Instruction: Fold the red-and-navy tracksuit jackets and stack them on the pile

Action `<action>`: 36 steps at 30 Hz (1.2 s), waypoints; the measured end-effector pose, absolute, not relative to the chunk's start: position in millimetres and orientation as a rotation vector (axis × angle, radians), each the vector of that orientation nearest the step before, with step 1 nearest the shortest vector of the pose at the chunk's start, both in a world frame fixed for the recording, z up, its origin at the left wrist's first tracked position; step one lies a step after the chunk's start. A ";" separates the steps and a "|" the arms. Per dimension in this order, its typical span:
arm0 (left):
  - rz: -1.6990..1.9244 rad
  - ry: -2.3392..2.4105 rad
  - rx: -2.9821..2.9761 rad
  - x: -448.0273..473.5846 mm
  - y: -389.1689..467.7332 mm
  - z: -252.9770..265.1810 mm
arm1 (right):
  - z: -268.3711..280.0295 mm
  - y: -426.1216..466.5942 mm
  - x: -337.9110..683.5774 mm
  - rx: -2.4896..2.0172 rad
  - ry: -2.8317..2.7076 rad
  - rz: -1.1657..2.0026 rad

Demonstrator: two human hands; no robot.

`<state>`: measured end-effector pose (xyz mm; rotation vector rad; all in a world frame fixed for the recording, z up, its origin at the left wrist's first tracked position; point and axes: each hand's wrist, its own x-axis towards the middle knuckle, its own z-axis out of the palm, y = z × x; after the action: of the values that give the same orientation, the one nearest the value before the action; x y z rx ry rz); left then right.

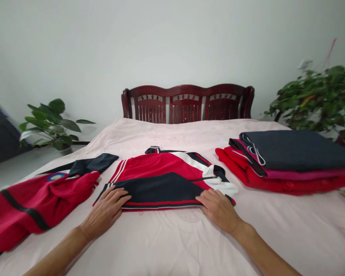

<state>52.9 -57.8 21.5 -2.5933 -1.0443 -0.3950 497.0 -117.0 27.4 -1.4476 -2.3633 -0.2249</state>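
A red, navy and white track jacket [149, 166] lies sideways on the bed, with a navy sleeve folded across its near side. My left hand [110, 201] rests on the cuff end of that sleeve, fingers extended and slightly apart. At the sleeve's other end, by the white collar and zipper, my right hand [217, 207] presses on the near edge with its fingers laid over the cloth. Neither palm shows. To the left lies a second garment, a red and navy jacket [57, 199] with a round badge, loosely spread and wrinkled.
A stack of folded clothes [299, 151], navy over pink over red, sits on the right of the bed. Pale pink sheet [166, 241] covers the bed. Behind it stands a dark wooden headboard [186, 103]. Potted plants [51, 122] flank both sides.
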 end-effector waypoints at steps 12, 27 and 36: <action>-0.400 -0.936 -2.772 26.6 -62.7 35.5 | 48.5 -120.3 511.3 -1.474 -2.440 0.289; -0.616 -1.072 -2.443 35.4 -38.8 42.4 | 26.1 -115.7 508.8 -1.254 -2.297 -0.272; -0.389 -1.256 -2.755 28.9 -66.6 45.1 | 20.5 -126.2 521.6 -1.376 -2.331 -0.124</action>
<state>28.9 -66.6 45.1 -2.7552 -1.2557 -0.3891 521.6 -126.2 20.5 -1.3764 -2.3314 -0.1237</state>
